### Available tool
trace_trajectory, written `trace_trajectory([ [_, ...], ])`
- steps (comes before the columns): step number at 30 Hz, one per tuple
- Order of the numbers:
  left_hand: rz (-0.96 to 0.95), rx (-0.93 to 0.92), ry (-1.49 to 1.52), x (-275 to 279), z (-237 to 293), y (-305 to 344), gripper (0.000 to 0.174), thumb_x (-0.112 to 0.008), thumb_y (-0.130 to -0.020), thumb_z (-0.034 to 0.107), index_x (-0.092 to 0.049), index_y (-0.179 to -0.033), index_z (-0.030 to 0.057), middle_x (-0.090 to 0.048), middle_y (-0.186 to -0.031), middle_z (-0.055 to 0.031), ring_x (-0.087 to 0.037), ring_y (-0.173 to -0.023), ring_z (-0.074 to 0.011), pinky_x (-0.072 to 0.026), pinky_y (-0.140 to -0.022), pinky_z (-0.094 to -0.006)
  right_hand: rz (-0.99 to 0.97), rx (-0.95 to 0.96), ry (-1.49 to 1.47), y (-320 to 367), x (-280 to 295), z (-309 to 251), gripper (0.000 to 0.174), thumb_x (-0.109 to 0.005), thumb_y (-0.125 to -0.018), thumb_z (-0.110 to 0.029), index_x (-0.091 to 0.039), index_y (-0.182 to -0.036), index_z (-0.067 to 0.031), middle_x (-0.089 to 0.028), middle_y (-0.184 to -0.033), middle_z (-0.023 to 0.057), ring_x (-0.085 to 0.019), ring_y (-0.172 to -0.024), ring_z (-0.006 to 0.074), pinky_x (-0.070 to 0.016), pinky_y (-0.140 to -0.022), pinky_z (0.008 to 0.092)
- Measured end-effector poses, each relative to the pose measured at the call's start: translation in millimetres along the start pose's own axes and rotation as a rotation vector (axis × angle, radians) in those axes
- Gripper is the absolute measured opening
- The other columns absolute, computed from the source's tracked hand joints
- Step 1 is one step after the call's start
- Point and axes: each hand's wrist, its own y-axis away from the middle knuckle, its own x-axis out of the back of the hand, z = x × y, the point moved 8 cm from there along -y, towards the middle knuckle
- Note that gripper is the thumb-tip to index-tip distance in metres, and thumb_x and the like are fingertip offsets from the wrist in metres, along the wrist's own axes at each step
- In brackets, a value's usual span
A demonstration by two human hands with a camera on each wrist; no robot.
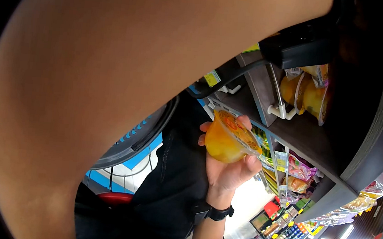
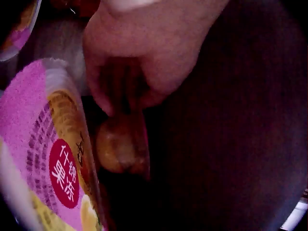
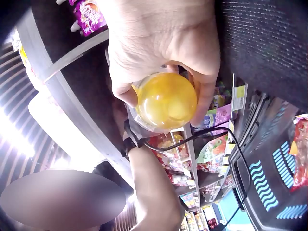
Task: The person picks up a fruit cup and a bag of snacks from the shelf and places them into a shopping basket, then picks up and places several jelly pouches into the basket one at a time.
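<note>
My right hand (image 1: 228,144) holds a yellow jelly cup (image 1: 226,146) with a printed foil lid, in front of my dark shirt. From the right wrist view the right hand (image 3: 166,103) wraps thumb and fingers round the cup's rounded bottom (image 3: 166,101). My left arm (image 1: 113,66) stretches up across the head view to a dark shelf (image 1: 292,129), where the hand itself is hidden. In the dim left wrist view my left hand (image 2: 120,96) curls its fingers onto the top of an orange-brown jelly cup (image 2: 120,147). A pink-lidded cup (image 2: 53,159) lies right beside it.
More yellow jelly cups (image 1: 305,91) stand on the shelf behind white rail brackets (image 1: 280,110). Snack bags (image 1: 297,169) fill the lower shelves. A black object with blue stripes (image 1: 139,137) hangs by my body. A black cable (image 1: 232,77) runs from the left wrist camera.
</note>
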Motion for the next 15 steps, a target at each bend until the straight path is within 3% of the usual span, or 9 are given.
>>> trace_trajectory([
  [4,-0.037,0.007,-0.003,-1.5,-11.3,35.1,0.024,-0.063,-0.085,0.015,-0.069,-0.106,0.005,-0.065,-0.112,-0.0144,-0.062,-0.104,-0.0347,-0.0538,-0.08,-0.0473,-0.049,-0.03,-0.033,-0.2,2.1,1.7,0.072,-0.069,-0.074,-0.045,-0.041,-0.131,-0.0114,-0.054,-0.126,0.0273,-0.059,-0.109,0.0462,-0.0551,-0.079,0.0488],
  [15,-0.064,0.041,0.031,2.9,-20.2,77.3,0.023,-0.063,-0.084,0.015,-0.068,-0.103,0.0038,-0.066,-0.108,-0.0153,-0.063,-0.101,-0.0348,-0.0536,-0.079,-0.046,-0.035,-0.018,-0.026,1.1,0.9,0.3,0.069,-0.072,-0.074,-0.041,-0.04,-0.129,-0.0122,-0.053,-0.129,0.0257,-0.058,-0.114,0.0451,-0.0541,-0.087,0.0491],
])
